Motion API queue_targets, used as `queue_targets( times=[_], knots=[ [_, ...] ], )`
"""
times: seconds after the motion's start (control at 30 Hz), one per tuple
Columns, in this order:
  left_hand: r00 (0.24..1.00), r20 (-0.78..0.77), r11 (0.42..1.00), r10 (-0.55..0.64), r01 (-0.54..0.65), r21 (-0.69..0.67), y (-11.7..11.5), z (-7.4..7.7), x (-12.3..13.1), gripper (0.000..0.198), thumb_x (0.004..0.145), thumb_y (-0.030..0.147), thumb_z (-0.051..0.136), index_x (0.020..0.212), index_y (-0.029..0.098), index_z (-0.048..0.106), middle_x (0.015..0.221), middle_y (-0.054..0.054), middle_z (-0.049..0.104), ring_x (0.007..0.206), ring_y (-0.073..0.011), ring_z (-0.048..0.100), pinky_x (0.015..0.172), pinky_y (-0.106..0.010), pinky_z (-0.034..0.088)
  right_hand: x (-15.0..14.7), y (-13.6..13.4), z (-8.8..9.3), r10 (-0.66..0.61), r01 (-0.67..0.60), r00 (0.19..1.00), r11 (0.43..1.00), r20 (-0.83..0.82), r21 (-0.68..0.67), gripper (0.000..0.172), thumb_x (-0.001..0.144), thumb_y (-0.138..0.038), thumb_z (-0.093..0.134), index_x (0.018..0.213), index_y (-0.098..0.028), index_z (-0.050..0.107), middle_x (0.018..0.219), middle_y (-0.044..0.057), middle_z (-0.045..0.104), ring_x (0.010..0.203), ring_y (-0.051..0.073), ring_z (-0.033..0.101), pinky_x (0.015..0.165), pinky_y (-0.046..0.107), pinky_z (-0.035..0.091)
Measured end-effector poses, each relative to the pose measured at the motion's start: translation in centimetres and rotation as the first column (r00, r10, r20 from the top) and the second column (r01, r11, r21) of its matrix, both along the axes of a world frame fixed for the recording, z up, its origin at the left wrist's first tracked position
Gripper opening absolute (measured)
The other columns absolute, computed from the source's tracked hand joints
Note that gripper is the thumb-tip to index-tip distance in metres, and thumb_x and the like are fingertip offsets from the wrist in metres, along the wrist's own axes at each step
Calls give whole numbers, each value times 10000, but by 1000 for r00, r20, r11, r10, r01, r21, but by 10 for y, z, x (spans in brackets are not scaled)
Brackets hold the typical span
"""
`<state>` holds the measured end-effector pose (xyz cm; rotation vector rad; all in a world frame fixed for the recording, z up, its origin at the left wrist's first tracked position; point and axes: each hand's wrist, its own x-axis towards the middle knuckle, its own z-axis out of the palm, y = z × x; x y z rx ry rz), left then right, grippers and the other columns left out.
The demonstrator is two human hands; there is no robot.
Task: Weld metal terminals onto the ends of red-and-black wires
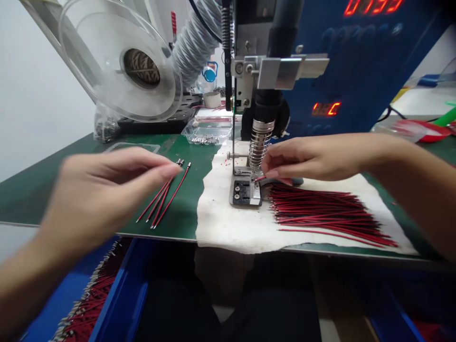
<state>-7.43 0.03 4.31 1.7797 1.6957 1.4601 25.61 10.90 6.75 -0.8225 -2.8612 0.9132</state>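
Seen from above and behind two bare forearms at a green workbench (42,185).

Left hand (103,194) raised in the foreground, blurred, palm down, fingers stretched toward the right, thumb and forefinger pinched together on the terminal ends of a small bunch of red-and-black wires (164,195). Wires slanting down and away from the fingertips, lower ends resting on the green surface.

Right hand (309,159) reaching in from the right, forearm level across the bench, wrist straight, fingers curled, thumb and forefinger closed on a single red wire end (259,178) held at the small metal fixture (245,190) directly beneath the coiled tip of the machine head (259,142).

Large pile of red-and-black wires (331,213) fanned out on a white cloth (228,223), just below and right of the right hand.

Clear plastic reel (121,61) upper left. Blue bin (85,308) of finished wires below the bench edge.

Red digits glowing on the blue control panel (356,61): upper display cut off and unreadable, lower one blurred, ending in what looks like "C".
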Motion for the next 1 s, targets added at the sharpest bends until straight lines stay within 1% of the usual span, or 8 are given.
queue_targets(
  times=[0.1, 0.17, 0.23, 0.33, 0.4, 0.53, 0.73, 1.0],
  knots=[
    [980, 30, 979, -196, 198, -52, -8, -12, 43, 121, 849, 393, 860, 805, 281, 876, 814, 7, 806, 739, -139, 668, 677, -214, 504, 2, -2, -5, 9, -15, 999, 994, -53, -107, 264, 1074, -431, 538, 922, -231, 619, 834, 1, 695, 732, 150, 628, 667, 286, 496],
    [961, 178, 972, -210, 225, -71, -2, -20, 59, 130, 852, 391, 862, 910, 276, 881, 850, -19, 805, 736, -143, 672, 659, -215, 523, 4, -7, -12, -10, -11, 990, 989, -143, -144, 245, 1085, -409, 523, 950, -224, 611, 866, 4, 708, 763, 142, 639, 694, 274, 501],
    [901, 378, 965, -212, 255, -67, 8, -26, 71, 217, 801, 388, 907, 951, 240, 855, 880, -37, 785, 708, -140, 652, 625, -219, 534, 4, -12, -19, -72, 43, 971, 991, -230, -129, 224, 1081, -412, 536, 1000, -215, 606, 845, -4, 698, 705, 125, 604, 638, 261, 465],
    [763, 610, 947, -213, 315, -62, 21, -32, 87, 296, 713, 381, 970, 846, 196, 782, 816, -24, 720, 629, -110, 587, 547, -207, 499, 0, -18, -27, -138, 112, 941, 988, -308, -102, 258, 1039, -447, 609, 970, -198, 615, 830, 3, 692, 723, 135, 599, 667, 275, 468],
    [716, 669, 936, -202, 342, -84, 26, -35, 97, 330, 690, 388, 983, 801, 188, 745, 728, -5, 653, 582, -99, 539, 486, -201, 440, -3, -20, -30, -167, 145, 925, 986, -342, -87, 274, 1015, -457, 641, 958, -189, 630, 826, 6, 689, 736, 142, 601, 686, 283, 472],
    [701, 681, 921, -213, 377, -100, 28, -43, 107, 293, 746, 388, 943, 818, 198, 732, 694, 9, 611, 546, -93, 499, 447, -211, 351, -5, -21, -35, -206, 195, 917, 978, -341, -69, 292, 997, -473, 661, 954, -184, 665, 794, 0, 689, 703, 143, 593, 663, 280, 452],
    [729, 640, 904, -242, 409, -124, 26, -48, 106, 259, 745, 359, 943, 807, 199, 749, 625, 34, 563, 493, -74, 397, 470, -241, 337, -6, -24, -37, -173, 204, 932, 977, -318, 66, 292, 994, -460, 661, 961, -183, 748, 802, 9, 728, 700, 147, 598, 659, 276, 441],
    [769, 593, 907, -237, 394, -149, 23, -49, 105, 226, 794, 358, 898, 799, 204, 733, 598, 39, 531, 496, -88, 352, 470, -267, 259, -12, -33, -37, -190, 278, 903, 943, -385, 185, 226, 962, -334, 654, 811, -180, 720, 577, -46, 578, 539, 103, 463, 576, 266, 345]
  ],
)
